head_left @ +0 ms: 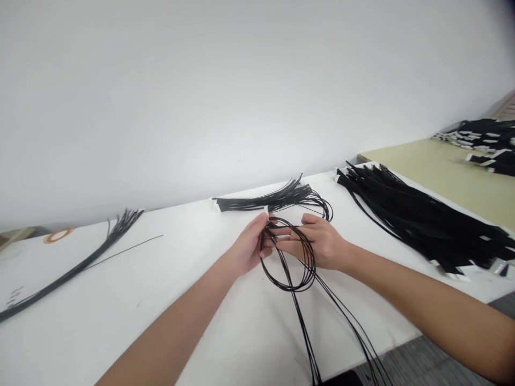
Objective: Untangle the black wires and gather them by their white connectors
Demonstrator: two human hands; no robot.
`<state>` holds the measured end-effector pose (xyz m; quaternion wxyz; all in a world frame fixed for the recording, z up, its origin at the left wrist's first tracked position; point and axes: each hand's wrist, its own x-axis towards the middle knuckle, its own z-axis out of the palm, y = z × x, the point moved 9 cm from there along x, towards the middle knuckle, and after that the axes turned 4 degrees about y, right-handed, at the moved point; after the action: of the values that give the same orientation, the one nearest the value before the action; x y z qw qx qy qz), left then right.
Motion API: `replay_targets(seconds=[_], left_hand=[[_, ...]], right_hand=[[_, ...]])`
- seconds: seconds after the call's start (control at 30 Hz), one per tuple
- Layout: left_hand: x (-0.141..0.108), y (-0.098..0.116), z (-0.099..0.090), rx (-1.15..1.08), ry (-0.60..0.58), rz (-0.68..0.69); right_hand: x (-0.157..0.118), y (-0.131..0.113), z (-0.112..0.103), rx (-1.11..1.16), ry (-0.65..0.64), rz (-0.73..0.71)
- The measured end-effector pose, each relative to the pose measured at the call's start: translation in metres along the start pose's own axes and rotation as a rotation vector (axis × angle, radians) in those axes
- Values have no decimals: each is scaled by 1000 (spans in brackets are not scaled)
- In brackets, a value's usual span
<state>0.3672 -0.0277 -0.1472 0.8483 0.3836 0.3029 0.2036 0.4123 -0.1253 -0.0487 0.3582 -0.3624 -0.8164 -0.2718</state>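
Observation:
Thin black wires form a loop between my two hands, with long ends running down past the table's front edge. My left hand is closed around the wires near a small white connector, which sticks up above the thumb. On the loop's right side, my right hand has its fingers bent in among the wires, gripping some of them. Its fingertips reach close to the left hand, and the wires partly cover them. Just behind both hands lies a bundle of black wires with white connectors at its left end.
A thick pile of black cables with white ends covers the table's right side. At the left lie a long wire bundle, a single wire and an orange ring mark. A greenish table holds more cables.

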Motion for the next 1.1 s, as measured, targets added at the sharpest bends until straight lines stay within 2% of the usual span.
replay_targets(seconds=[0.1, 0.37, 0.47, 0.57, 0.67, 0.77, 0.87, 0.97, 1.03, 1.1], left_hand=[[0, 0, -1, 3, 7, 2], [2, -2, -4, 8, 43, -16], [2, 0, -2, 11, 27, -12], [1, 3, 0, 11, 20, 4], [0, 5, 0, 22, 36, 15], [0, 5, 0, 24, 38, 24], [0, 5, -1, 17, 22, 32], [1, 5, -2, 12, 17, 34], [2, 5, -2, 9, 15, 35], [2, 5, -2, 8, 20, 35]], right_hand=[[1, 1, -4, -4, 20, -7], [0, 16, -11, -36, -22, 22], [-3, 28, -13, 81, 7, 134], [-9, 53, -16, 293, 75, 424], [-27, 85, -17, 552, 229, 870], [-46, 106, -17, 808, 488, 1158], [-61, 122, -18, 970, 736, 1298], [-74, 134, -21, 1044, 932, 1384], [-77, 137, -24, 1082, 1014, 1411], [-74, 137, -25, 1133, 1018, 1407]])
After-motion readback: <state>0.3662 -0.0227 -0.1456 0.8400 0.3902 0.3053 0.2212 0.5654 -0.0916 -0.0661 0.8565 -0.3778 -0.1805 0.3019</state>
